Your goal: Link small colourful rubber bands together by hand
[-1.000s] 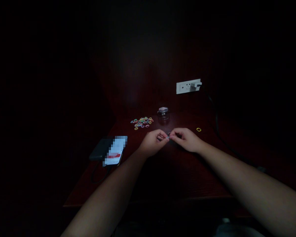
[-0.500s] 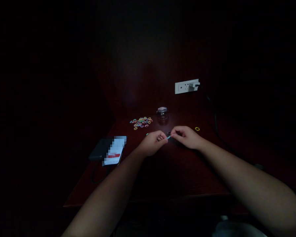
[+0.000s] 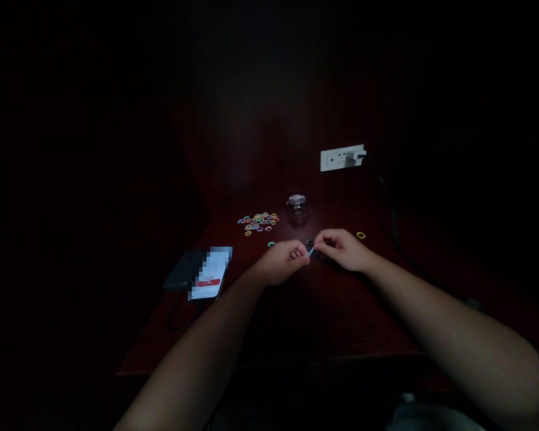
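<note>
Both my hands meet over the middle of the dark red table. A small light-blue band [image 3: 311,252], looking like a hair tie, is stretched between their fingertips. My left hand [image 3: 282,262] pinches its lower end, and my right hand [image 3: 341,248] pinches the upper end. Just behind the fingers lies a dark band [image 3: 309,242], partly hidden. A green band [image 3: 271,244] rests beside the left knuckles. Farther back on the left is a loose pile of colourful bands [image 3: 258,221]. One yellow band [image 3: 361,235] lies alone to the right of my right hand.
A clear lidded jar [image 3: 297,208] stands at the back of the table [image 3: 305,323]. On the left, a lit phone [image 3: 212,274] lies against a dark box-like device [image 3: 184,270] with a cable. A wall socket [image 3: 342,157] holds a plug whose black cable runs down at right.
My fingertips have drawn slightly apart, the right hand rising a little, so more of the light-blue band shows. The green band beside my left hand has come into sight.
</note>
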A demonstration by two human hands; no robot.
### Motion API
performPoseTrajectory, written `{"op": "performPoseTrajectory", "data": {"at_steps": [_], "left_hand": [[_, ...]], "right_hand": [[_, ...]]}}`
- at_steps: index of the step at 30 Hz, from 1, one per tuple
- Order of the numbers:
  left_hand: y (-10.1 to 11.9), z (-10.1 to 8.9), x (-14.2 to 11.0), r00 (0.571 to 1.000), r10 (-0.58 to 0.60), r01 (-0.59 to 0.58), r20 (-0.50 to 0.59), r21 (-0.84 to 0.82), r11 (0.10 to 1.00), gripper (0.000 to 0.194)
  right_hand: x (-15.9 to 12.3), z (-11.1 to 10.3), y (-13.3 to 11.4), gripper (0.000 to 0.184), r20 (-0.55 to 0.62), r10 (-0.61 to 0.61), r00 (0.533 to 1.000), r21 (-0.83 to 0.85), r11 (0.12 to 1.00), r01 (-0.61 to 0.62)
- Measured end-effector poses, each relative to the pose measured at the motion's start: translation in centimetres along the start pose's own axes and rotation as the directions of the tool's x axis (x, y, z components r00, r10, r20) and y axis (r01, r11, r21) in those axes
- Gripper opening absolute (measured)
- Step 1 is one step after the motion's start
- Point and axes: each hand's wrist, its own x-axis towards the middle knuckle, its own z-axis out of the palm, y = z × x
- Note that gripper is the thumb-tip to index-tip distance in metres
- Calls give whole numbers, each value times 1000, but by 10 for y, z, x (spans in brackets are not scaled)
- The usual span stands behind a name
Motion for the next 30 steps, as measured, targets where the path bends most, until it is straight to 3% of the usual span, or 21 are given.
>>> {"op": "performPoseTrajectory", "data": {"at_steps": [9,17,30], "left_hand": [[-1,5,2,997,8,-7,-75,17,1000,15],[1,5,2,993,1,5,-121,50,999,15],[0,6,2,991,-2,13,-132,78,997,16]], "right_hand": [[-3,6,-6,27,40,13,999,73,997,-16],[-4,7,-9,31,161,48,986,153,986,-73],[-1,11,-4,31,141,67,988,148,985,-88]]}}
